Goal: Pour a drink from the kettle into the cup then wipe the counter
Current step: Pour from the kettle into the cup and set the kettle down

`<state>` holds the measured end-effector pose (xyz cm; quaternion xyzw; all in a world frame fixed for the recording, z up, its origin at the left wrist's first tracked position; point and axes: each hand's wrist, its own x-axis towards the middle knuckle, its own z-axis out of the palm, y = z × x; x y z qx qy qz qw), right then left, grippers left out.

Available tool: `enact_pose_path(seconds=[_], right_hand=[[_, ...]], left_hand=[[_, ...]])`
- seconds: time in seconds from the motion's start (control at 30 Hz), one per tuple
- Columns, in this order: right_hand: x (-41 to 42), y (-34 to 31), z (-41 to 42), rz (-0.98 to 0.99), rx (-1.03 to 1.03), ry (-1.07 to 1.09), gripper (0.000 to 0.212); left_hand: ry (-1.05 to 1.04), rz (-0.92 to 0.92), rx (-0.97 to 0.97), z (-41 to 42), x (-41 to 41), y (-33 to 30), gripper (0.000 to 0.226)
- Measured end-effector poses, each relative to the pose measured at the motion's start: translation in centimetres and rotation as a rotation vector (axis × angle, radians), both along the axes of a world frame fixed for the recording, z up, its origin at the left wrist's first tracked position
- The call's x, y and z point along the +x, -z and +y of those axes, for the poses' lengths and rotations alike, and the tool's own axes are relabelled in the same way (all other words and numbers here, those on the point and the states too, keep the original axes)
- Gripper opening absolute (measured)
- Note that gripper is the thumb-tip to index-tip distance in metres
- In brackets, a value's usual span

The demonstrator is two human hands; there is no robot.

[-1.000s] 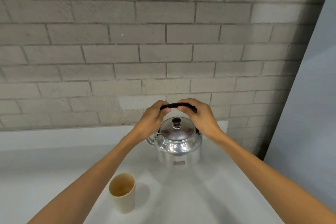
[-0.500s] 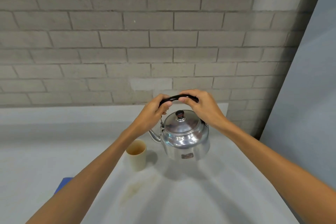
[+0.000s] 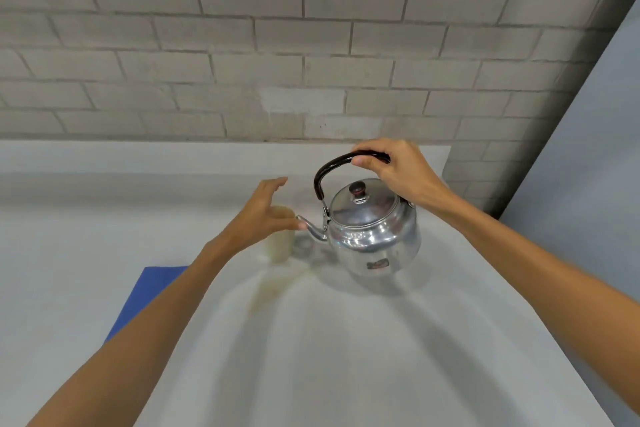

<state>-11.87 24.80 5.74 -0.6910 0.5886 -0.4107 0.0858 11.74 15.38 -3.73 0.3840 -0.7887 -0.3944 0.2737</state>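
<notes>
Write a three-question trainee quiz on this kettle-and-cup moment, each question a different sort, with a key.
1. True or false: both hands hold the kettle handle.
2. Multiple choice: the spout points toward
A. the cup
B. the wall
C. the person
3. Fill in: a blue ____ lies on the counter, partly hidden by the left forearm.

Key:
1. False. Only the right hand has a grip on the handle; the left hand is open in front of the cup.
2. A.
3. Cloth.
</notes>
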Motion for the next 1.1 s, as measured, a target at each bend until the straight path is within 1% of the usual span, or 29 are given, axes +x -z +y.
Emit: enact_pose_path(seconds=[0.1, 0.17, 0.27, 0.37, 0.47, 0.6, 0.63, 0.83, 1.1], right_hand=[[0.4, 0.1, -0.2, 0.029, 0.019, 0.002, 0.015], [0.6, 0.2, -0.4, 0.040, 0.028, 0.010, 0.015], [0.8, 0.3, -0.9, 0.059, 0.041, 0.006, 0.015], [1.0, 0.3, -1.5, 0.059, 0.052, 0.004, 0.016], [1.1, 0.2, -2.2, 0.075, 0.061, 0.006, 0.017], [1.4, -0.2, -3.1, 0.139, 0.070, -0.014, 0.018], [1.5, -0.3, -3.3, 0.150, 0.069, -0.020, 0.018], [1.5, -1.0, -3.9, 0.188, 0.075, -0.038, 0.018], [1.5, -1.4, -3.8, 0.222, 0.091, -0.050, 0.018]], left_hand=[[-0.091, -0.167, -0.011, -0.7, 1.3, 2.7, 0.118], [-0.110, -0.175, 0.020, -0.9, 1.8, 4.1, 0.124], [-0.117, -0.131, 0.097, -1.3, 2.2, 5.5, 0.126], [-0.123, -0.076, 0.117, -1.8, 2.4, 6.2, 0.121], [-0.115, -0.020, 0.121, -2.1, 2.3, 6.8, 0.111], [-0.091, 0.046, 0.126, -2.4, 2.5, 7.3, 0.081], [-0.086, 0.053, 0.127, -2.5, 2.5, 7.3, 0.077], [-0.091, 0.071, 0.156, -2.7, 2.5, 7.3, 0.076], [-0.071, 0.072, 0.149, -2.7, 2.6, 7.4, 0.077]])
